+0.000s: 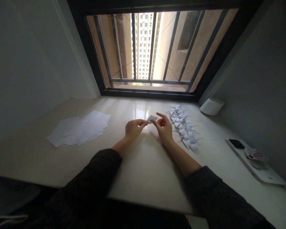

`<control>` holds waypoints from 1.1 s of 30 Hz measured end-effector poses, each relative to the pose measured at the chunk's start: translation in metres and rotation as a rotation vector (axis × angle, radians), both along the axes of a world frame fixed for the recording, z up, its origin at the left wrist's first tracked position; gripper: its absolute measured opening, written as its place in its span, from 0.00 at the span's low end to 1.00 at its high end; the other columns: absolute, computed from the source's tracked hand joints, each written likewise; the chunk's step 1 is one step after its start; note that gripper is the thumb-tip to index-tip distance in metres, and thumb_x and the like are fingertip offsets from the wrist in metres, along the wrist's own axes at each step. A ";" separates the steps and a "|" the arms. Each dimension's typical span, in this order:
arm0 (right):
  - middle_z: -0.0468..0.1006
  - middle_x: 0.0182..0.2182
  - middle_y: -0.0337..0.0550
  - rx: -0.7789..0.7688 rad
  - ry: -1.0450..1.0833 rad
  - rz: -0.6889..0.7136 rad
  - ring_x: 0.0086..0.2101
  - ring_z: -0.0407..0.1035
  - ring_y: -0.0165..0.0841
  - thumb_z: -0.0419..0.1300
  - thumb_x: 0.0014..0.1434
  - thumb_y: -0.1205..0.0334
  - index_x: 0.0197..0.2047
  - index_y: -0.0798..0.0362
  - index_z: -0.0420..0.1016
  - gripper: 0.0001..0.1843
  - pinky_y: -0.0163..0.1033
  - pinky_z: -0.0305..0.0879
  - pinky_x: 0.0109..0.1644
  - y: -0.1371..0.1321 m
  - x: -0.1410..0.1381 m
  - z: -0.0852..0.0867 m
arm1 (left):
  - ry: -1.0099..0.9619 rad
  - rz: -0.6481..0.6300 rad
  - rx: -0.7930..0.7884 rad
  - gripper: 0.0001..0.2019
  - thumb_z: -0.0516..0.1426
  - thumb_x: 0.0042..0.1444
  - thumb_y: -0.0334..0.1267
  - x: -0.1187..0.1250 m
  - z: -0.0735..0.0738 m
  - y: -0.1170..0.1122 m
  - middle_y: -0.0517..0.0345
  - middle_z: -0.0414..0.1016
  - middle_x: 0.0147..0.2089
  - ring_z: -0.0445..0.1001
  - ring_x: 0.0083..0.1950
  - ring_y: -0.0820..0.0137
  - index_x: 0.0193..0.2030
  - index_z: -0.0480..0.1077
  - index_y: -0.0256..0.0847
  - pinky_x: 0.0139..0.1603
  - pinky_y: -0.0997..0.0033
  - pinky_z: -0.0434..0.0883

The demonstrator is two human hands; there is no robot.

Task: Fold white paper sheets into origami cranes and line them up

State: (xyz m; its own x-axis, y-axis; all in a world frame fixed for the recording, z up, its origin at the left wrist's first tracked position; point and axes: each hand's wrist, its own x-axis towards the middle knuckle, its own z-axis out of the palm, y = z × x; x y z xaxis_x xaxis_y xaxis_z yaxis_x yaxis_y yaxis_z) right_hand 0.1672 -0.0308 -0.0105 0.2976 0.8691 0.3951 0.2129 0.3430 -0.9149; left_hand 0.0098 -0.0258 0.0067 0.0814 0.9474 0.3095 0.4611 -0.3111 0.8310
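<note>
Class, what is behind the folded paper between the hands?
Behind the folded paper, the pale surface reflects light, with the barred window beyond. What the paper covers is hidden.

Daylight through a barred window [154,51]; shadowed side walls [28,63], probably white.

Texts: none legible | labels: none legible | brands: none legible | numbers: none legible | signs: none legible

Daylight pours through a window [145,51] beyond the far edge of the tabletop [145,178], glaring off its surface there, while the left wall [33,63] dims and wide-angle distortion stretches the blurry near corners.
</note>
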 end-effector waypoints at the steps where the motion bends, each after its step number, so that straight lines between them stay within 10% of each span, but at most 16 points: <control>1: 0.67 0.23 0.33 0.001 -0.017 0.016 0.24 0.60 0.28 0.64 0.47 0.50 0.47 0.48 0.74 0.23 0.35 0.58 0.30 -0.001 0.000 0.001 | 0.033 0.005 0.019 0.13 0.59 0.50 0.51 0.000 0.001 -0.002 0.57 0.80 0.33 0.75 0.35 0.67 0.35 0.79 0.47 0.35 0.72 0.64; 8: 0.74 0.25 0.37 -0.017 -0.025 0.020 0.26 0.66 0.30 0.64 0.49 0.50 0.34 0.50 0.77 0.14 0.37 0.62 0.34 -0.005 0.001 -0.002 | -0.034 0.045 -0.009 0.13 0.61 0.50 0.48 0.003 0.001 -0.002 0.56 0.80 0.34 0.76 0.37 0.66 0.41 0.78 0.47 0.38 0.71 0.67; 33: 0.82 0.35 0.43 -0.062 0.228 0.238 0.36 0.75 0.37 0.69 0.42 0.55 0.35 0.51 0.80 0.15 0.46 0.70 0.47 -0.009 -0.001 -0.001 | -0.256 -0.080 0.051 0.12 0.61 0.50 0.43 0.005 -0.012 0.006 0.54 0.79 0.43 0.77 0.44 0.65 0.41 0.78 0.45 0.48 0.66 0.70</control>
